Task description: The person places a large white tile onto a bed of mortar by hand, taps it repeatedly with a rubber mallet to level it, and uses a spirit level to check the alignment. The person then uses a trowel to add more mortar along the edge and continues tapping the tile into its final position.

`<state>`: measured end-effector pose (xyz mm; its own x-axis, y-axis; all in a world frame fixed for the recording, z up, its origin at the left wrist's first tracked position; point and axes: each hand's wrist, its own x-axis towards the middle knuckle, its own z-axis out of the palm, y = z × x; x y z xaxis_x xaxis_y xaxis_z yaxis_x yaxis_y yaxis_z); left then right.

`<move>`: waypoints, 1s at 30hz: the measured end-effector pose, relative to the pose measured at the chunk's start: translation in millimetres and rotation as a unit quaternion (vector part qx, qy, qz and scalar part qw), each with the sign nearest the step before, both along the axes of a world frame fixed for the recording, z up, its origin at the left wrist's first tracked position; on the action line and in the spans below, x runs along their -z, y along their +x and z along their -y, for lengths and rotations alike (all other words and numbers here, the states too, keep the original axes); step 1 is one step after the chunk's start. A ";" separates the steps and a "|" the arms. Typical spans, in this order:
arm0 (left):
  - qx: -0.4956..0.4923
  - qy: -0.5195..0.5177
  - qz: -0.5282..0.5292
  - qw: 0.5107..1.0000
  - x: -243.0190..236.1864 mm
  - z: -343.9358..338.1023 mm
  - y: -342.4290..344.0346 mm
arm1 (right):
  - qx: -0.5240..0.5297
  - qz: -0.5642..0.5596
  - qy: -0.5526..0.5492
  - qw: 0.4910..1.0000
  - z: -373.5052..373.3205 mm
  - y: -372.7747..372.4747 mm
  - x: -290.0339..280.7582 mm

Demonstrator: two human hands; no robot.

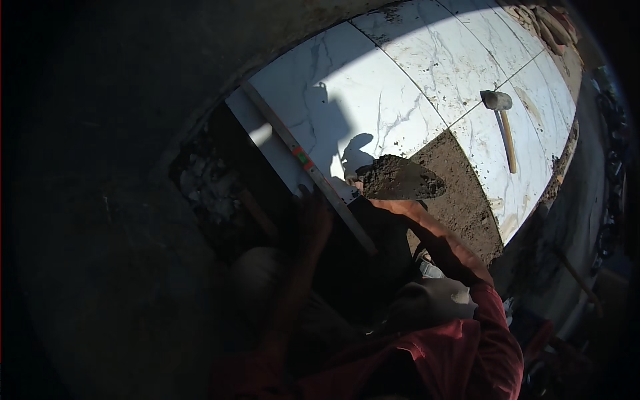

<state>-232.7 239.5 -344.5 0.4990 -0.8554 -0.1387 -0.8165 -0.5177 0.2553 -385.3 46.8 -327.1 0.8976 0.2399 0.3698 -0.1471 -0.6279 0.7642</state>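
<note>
A long spirit level (283,135) with a green vial lies diagonally across a white, grey-veined tile (393,87) and reaches past its near edge. My left hand (316,208) is in deep shadow beside the level, its dim fingers apart at the tile's near edge. My right hand (381,202) is at the tile's near corner, closed at a trowel (407,179) whose pointed blade is heaped with dark, wet mortar. The handle and most of that hand's fingers are hidden. Rough mortar bed (460,190) shows beside the blade.
A rubber mallet (505,120) with a wooden handle rests on the laid tiles to the right. Rubble (210,183) lies in shadow at the left, with a wooden handle (258,212) near it. Sacks (553,27) lie at the far right. Mortar crumbs dot the tiles.
</note>
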 end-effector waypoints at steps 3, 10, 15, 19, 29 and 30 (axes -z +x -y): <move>0.031 0.020 -0.013 0.999 -11.9 5.6 -7.7 | 0.033 -0.081 0.037 0.995 -0.7 -16.1 -4.0; 0.033 -0.005 -0.029 0.999 -12.9 20.0 -13.6 | -0.002 -0.095 0.154 0.983 18.6 -41.0 14.3; -0.024 0.027 -0.045 0.998 -10.9 7.5 -2.6 | 0.092 -0.102 -0.541 0.830 7.6 -37.3 -0.2; 0.037 0.062 -0.022 0.997 -14.4 6.6 2.2 | 0.106 -0.175 -0.498 0.843 29.8 -53.6 8.3; 0.032 0.044 -0.035 0.998 0.9 2.9 -8.4 | 0.303 0.035 0.666 0.681 80.8 -63.8 7.2; 0.020 0.024 -0.034 0.999 0.6 5.4 -2.4 | 0.300 0.039 0.665 0.684 84.5 -59.0 1.5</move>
<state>-235.1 234.0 -345.1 0.4523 -0.8663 -0.2121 -0.8189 -0.4976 0.2860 -444.3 -37.7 -328.6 0.6526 -0.7564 -0.0437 -0.6897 -0.5692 -0.4474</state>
